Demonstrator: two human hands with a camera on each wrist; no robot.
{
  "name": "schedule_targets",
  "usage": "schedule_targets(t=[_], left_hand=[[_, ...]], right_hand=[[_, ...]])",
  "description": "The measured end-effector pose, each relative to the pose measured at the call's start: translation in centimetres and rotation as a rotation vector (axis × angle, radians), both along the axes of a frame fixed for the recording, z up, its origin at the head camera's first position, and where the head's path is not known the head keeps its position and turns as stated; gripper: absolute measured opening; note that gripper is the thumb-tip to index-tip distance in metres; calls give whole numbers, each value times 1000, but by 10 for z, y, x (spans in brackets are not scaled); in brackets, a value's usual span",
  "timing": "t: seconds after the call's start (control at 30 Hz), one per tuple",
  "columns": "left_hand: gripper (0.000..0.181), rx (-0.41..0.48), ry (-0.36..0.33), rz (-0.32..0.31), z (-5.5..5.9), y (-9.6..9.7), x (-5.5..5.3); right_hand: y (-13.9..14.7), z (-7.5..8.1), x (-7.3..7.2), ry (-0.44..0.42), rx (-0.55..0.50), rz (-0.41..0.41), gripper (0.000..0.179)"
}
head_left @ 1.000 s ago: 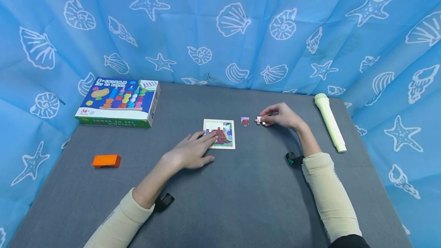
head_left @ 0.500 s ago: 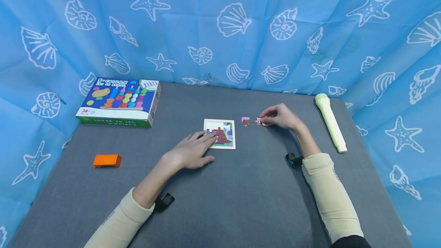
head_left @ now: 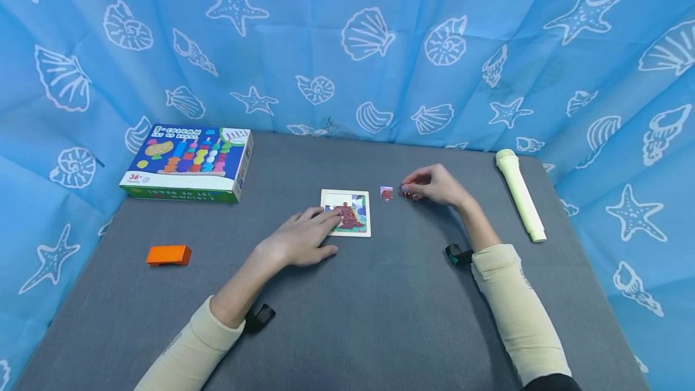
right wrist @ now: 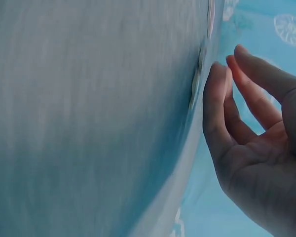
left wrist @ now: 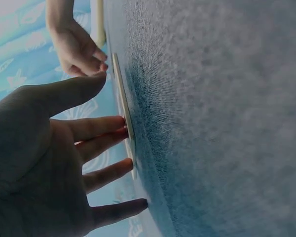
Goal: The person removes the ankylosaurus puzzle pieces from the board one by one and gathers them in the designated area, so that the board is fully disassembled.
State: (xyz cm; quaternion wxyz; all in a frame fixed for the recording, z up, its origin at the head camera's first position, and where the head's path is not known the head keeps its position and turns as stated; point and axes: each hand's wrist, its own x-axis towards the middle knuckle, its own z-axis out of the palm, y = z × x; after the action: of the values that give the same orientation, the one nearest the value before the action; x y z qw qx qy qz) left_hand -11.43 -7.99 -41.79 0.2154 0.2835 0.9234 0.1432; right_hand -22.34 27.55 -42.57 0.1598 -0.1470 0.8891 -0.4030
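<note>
My left hand (head_left: 304,237) lies with spread fingers over a small puzzle board (head_left: 365,228) in the head view; the board has a pale frame and a dark reddish-brown figure. In the left wrist view, its fingertips rest at the board's edge (left wrist: 122,94). Over at the right, my right hand (head_left: 437,186) bends down, thumb and fingertips brought together at a dark red puzzle piece (head_left: 408,195). The right wrist view shows that pinch from the side, a thin piece (right wrist: 197,74) lying just beside it on the cloth. One purple-and-brown piece (head_left: 387,193) lies between board and right hand.
A bead-set box (head_left: 184,165) stands at the back left, with an orange block (head_left: 169,255) in front of it. Far right lies a pale green microphone-shaped tube (head_left: 520,195). A blue shell-print curtain (head_left: 326,35) hangs behind the grey table (head_left: 374,318).
My right hand has shifted slightly left. The pink and pale piece colours at its fingertips have given way to dark red. The left hand has stayed in place.
</note>
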Motion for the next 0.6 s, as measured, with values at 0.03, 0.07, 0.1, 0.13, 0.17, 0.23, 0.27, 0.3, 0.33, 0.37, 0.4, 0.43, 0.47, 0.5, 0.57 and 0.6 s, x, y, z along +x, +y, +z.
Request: schedule_targets(t=[0.03, 0.07, 0.1, 0.13, 0.17, 0.23, 0.27, 0.3, 0.33, 0.37, 0.4, 0.43, 0.47, 0.5, 0.57, 0.6], left_hand=[[72, 3, 4, 2, 0, 1, 0], [71, 4, 10, 4, 0, 1, -1], [70, 5, 16, 7, 0, 2, -1], [69, 7, 24, 11, 0, 3, -2], [68, 3, 32, 14, 0, 5, -3], [66, -9, 51, 17, 1, 8, -4], [65, -16, 61, 19, 1, 10, -5], [64, -24, 73, 20, 1, 12, -5], [64, -30, 82, 21, 1, 14, -6], [64, -36, 89, 18, 1, 17, -7], [64, -40, 96, 14, 1, 19, -7], [65, -41, 100, 8, 0, 22, -8], [65, -39, 107, 1, 0, 24, -9], [65, -35, 111, -9, 0, 26, -9], [67, -30, 114, -30, 0, 29, -8], [68, -31, 116, -42, 0, 30, -8]], right_hand=[[-5, 0, 1, -7, -15, 8, 22], [-10, -1, 2, -16, -31, 15, 22], [-16, -2, 3, -25, -48, 25, 22], [-21, -2, 4, -33, -58, 36, 21], [-27, -2, 5, -43, -68, 46, 21], [-39, -2, 7, -60, -83, 65, 21], [-44, -2, 8, -69, -90, 79, 22], [-50, -2, 9, -75, -90, 93, 21], [-55, -2, 9, -79, -86, 105, 21], [-60, -2, 10, -85, -86, 118, 21], [-65, -2, 9, -87, -82, 131, 21], [-69, -2, 9, -87, -77, 145, 20], [-74, -2, 9, -84, -72, 160, 19], [-78, -2, 8, -79, -64, 172, 19], [-85, -2, 7, -64, -46, 196, 17], [-88, -3, 5, -54, -33, 208, 17]])
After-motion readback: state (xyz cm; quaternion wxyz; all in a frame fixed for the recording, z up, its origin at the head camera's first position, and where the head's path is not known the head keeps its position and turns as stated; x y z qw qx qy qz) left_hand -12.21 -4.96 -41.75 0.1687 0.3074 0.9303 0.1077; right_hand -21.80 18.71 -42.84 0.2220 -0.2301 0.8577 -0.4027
